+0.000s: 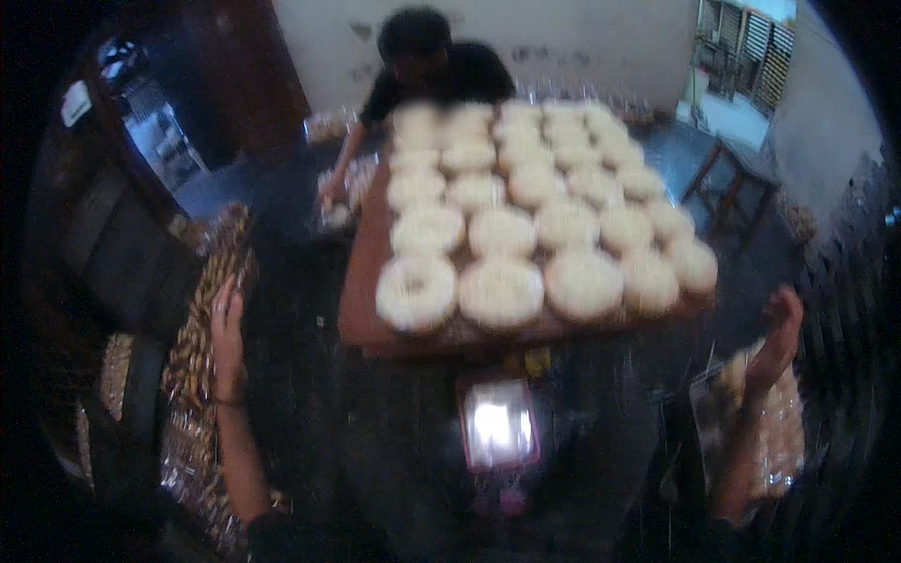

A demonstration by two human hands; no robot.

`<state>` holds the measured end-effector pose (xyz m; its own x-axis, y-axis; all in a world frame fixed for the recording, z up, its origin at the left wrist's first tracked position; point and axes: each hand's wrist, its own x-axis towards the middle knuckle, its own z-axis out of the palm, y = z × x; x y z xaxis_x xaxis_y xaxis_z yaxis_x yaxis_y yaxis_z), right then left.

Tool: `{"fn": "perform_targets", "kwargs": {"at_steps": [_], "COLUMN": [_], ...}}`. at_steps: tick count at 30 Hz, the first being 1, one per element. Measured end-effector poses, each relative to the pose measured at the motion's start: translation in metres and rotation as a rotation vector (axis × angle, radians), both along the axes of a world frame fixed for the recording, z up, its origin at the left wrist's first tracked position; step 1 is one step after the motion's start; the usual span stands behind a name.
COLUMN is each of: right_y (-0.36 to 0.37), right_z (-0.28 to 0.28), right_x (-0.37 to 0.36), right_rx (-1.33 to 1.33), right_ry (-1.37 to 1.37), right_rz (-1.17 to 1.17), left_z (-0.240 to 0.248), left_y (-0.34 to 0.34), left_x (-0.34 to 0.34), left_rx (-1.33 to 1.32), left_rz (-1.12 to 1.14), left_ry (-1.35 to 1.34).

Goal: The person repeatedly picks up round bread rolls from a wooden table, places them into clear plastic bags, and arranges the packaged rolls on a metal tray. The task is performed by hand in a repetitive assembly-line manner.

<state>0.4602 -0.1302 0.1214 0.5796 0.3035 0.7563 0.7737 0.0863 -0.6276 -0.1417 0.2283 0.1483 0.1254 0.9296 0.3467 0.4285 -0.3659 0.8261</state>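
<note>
Taking twelve o'clock as straight ahead of the person with the raised arms, I see at eleven a co-worker's hand (pixel 331 188) down among small packets (pixel 357 181), too blurred to say whether it grips one; then, from twelve round toward one, the brown desk (pixel 361 281) with its pale rounds (pixel 537 185) set side by side in rows. Most of the top looks filled, with a bare strip along its left edge, so I judge the laying-out well advanced; the nearest round on the left has a dark hollow in its middle, while the others on that front row look flatter on top. What is left to do with them I cannot tell, for nobody's fingers are on them. The co-worker (pixel 483 70) leans at the far end, toward twelve. As for the person's own hands, the left hand (pixel 226 328) is up at ten o'clock, open, fingers pointing upward, holding nothing that I can see; it is well apart from the desk, and a heap of brown pieces (pixel 192 338) lies beyond it on the left. The right hand (pixel 777 338) is raised at two o'clock, loosely open with fingers a little bent, seemingly empty and also clear of the desk; shiny, pale wrapped goods (pixel 779 422) lie below it, between two and three.
</note>
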Motion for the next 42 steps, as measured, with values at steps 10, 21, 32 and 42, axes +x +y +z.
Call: {"fn": "perform_targets", "kwargs": {"at_steps": [10, 21, 32, 42], "right_y": [-0.071, 0.18, 0.161, 0.202], "right_z": [-0.086, -0.413, -0.425, -0.267], "right_x": [-0.282, -0.287, -0.303, -0.265], "right_rx": [-0.892, -1.125, -1.326, -1.243], "right_ry": [0.079, -0.08, -0.725, -0.216], "right_rz": [0.011, 0.613, 0.583, 1.371], "left_z": [-0.145, -0.153, -0.16, -0.117], "left_y": [-0.313, -0.328, -0.345, -0.301], "left_x": [0.016, 0.004, -0.014, 0.099], "left_rx": [-0.428, -0.371, -0.34, -0.627], "left_rz": [0.318, 0.49, 0.639, -0.412], "left_ry": [-0.158, 0.136, 0.069, -0.472]}}
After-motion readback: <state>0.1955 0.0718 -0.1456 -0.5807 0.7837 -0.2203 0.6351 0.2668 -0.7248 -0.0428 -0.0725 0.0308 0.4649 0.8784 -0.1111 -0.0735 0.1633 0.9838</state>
